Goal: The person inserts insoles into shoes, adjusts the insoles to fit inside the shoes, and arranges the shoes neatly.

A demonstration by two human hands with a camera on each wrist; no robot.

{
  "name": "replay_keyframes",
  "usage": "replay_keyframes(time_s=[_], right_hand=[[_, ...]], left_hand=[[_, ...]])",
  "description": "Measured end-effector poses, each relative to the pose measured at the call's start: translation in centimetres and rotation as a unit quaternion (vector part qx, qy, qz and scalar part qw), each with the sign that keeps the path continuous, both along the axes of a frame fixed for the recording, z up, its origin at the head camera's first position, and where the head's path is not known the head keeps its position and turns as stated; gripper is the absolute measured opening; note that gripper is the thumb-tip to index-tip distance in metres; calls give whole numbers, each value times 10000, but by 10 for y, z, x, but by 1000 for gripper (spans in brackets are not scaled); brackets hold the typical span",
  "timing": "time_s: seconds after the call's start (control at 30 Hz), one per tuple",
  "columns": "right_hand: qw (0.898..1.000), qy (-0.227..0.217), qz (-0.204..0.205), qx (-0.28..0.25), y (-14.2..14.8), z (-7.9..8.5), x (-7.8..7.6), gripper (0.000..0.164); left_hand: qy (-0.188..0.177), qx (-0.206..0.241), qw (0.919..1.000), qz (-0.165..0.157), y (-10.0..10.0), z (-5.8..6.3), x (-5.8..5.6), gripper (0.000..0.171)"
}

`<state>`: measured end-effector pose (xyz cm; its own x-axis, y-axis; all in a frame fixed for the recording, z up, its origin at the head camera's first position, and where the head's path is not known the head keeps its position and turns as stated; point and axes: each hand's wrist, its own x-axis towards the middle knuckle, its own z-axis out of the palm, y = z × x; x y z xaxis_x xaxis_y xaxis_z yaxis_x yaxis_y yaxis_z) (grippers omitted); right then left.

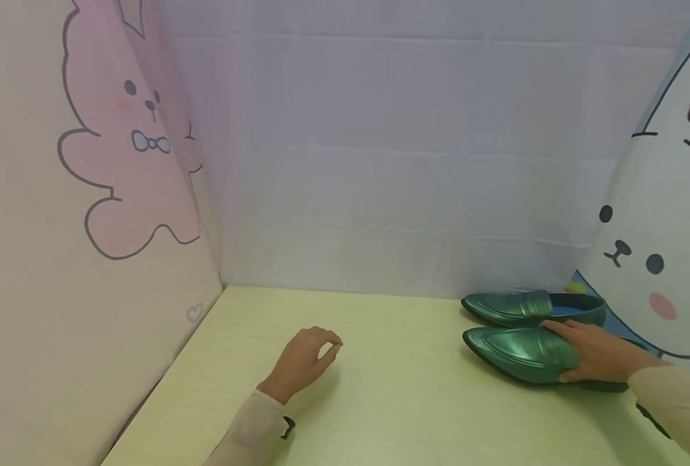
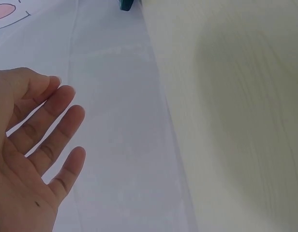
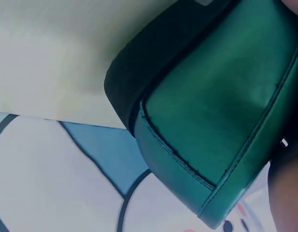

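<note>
Two green pointed loafers lie side by side at the right of the table, toes to the left. My right hand grips the nearer loafer across its middle, thumb on the near side and fingers over the far side. In the right wrist view the heel of this loafer fills much of the picture, with its dark sole edge showing. Just behind it is the farther loafer, with a blue insole. My left hand hovers over the left half of the table, fingers loosely bent and holding nothing.
The pale yellow table ends at a whitish back curtain. A left cloth wall carries a pink cartoon bear, and a right cloth with a white rabbit hangs close behind the loafers' heels.
</note>
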<state>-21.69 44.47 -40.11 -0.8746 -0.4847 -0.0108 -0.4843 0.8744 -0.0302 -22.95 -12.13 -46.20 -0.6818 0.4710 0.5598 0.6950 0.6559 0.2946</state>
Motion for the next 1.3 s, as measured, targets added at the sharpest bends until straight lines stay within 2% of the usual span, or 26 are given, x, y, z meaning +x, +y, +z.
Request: replay_keyframes(time_s=[0.23, 0.5, 0.87, 1.3], right_hand=[[10000, 28, -8, 1, 17, -7, -4, 105], [9995, 268, 101, 101, 24, -10, -6, 103], [9996, -29, -105, 249, 24, -6, -9, 101], [9983, 114, -406, 397, 24, -7, -1, 109]], left_hand=[[-129, 3, 9999, -5, 0, 1, 1, 8], [-225, 13, 9997, -76, 2, 1, 1, 9], [-313, 40, 9994, -132, 4, 0, 1, 10], [-221, 15, 9995, -225, 5, -3, -1, 10]])
